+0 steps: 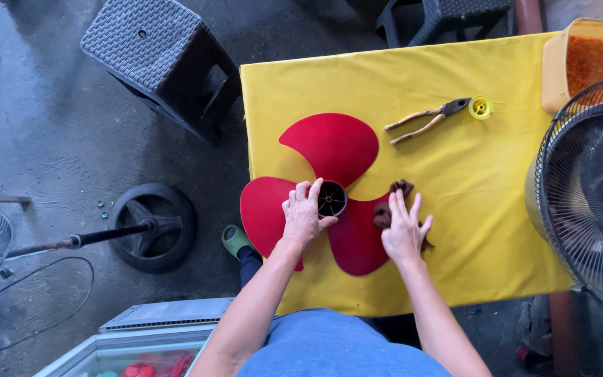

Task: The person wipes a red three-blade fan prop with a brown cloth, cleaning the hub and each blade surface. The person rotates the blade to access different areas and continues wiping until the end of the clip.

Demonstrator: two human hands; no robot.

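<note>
Red blade (pixel 329 150) flat near counter's (pixel 455 70) left edge. Left hand (pixel 303 215) spread on blade beside black hub (pixel 331 199), grasping nothing. Right hand (pixel 404 230) flat, fingers open, pressing brown rag (pixel 384 213) onto blade. Pliers (pixel 427 120) and yellow cap (pixel 481 107) toward far edge.

Open yellow surface (pixel 469 209) lies right of the red fan blade (pixel 329 150), up to the fan guard (pixel 587 188) overhanging that edge. Beyond the blade, pliers (pixel 427 119), a yellow cap (pixel 481 107) and an orange tub (pixel 584 63) obstruct the far corner.
</note>
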